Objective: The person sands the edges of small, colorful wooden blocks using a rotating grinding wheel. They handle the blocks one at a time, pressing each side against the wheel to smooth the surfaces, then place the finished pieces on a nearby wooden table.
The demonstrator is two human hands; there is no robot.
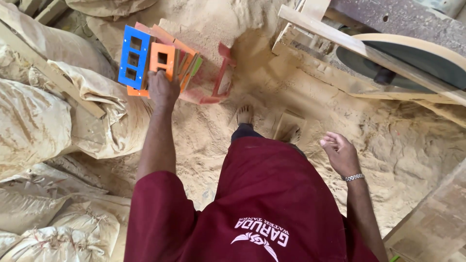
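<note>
Head view shows the left hand (pixel 161 89) clenched on the lower edge of a bundle of painted frames (pixel 160 60) above the sawdust floor (pixel 398 145), probably stiff, light, dusty; the right hand (pixel 341 154) hangs released.

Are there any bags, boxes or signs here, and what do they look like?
Sacks: piled on the left, bulging, tan, dusty.
Crate: top centre, held by the left hand, tipped over the sawdust; blue, orange and red panels with square holes.
Shirt print: bottom centre, white emblem on maroon.
No signs or screens.
</note>
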